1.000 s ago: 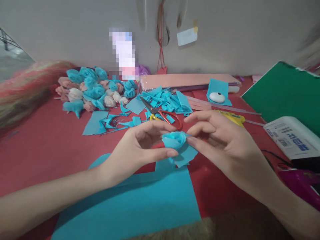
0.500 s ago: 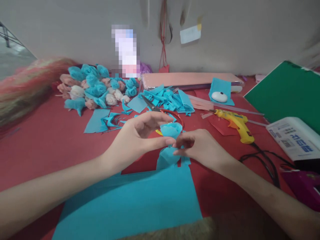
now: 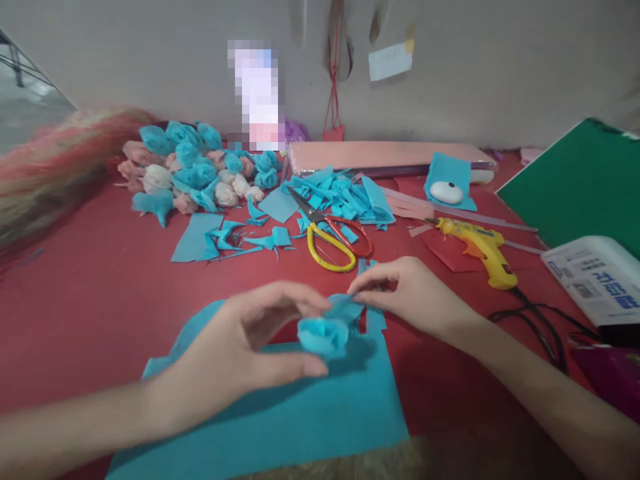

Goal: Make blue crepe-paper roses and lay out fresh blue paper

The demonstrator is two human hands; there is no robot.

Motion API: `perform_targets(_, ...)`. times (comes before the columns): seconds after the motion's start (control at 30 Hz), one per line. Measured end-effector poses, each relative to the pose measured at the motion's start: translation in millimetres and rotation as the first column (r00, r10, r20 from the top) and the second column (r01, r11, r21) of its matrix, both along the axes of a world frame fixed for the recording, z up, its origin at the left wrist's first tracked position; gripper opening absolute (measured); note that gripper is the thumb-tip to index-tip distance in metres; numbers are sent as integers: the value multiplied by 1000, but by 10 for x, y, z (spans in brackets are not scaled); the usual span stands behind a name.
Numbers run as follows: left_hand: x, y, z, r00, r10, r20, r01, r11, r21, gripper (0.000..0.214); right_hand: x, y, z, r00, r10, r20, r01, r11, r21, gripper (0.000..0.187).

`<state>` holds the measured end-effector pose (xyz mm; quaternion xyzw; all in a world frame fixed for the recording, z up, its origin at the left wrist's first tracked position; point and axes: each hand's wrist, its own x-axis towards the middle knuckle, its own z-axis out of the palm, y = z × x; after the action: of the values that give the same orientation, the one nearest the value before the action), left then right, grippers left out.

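Observation:
My left hand (image 3: 250, 340) is closed about a small blue crepe-paper flower (image 3: 323, 337), its thumb below and fingers behind; slight motion blur softens the hand. The flower's ruffled opening faces up, above a large blue crepe-paper sheet (image 3: 280, 413). Just beyond it, thumb and forefinger of my right hand (image 3: 400, 287) pinch the edge of a blue paper petal (image 3: 343, 308). Narrow blue strips (image 3: 375, 319) lie under the right hand. Scissors (image 3: 333, 247) with one yellow and one red handle rest past both hands.
Finished blue, pink and white paper flowers (image 3: 193, 175) are heaped at back left. Blue scraps (image 3: 340, 195) lie behind the scissors. At right are a yellow glue gun (image 3: 480, 247) with its cable, a white box (image 3: 595, 287) and a green board (image 3: 580, 183).
My left hand has brought the flower toward me and slightly left, away from my right hand. The scissors' handles are now uncovered. My right hand stays near the same spot, at the petal.

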<state>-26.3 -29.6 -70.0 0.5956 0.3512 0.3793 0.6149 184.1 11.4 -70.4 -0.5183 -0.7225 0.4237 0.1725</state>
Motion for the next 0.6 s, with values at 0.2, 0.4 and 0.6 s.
perform_targets(0.2, -244, -440, -322, 981, -129, -147, 118, 990, -83, 41, 9, 1, -10, 1000, -4, -2, 4, 1000, 19, 11)
perform_targets(0.4, -228, -482, -352, 966, -124, -225, 127, 992, -1, 38, 6, 12, 84, 998, 54, 8, -55, 998, 33, 13)
perform_targets(0.6, -246, -455, -334, 962, -119, -244, 137, 989, 56, 39, -4, 33, 57, 992, 120, 30, -121, 992, 29, 11)
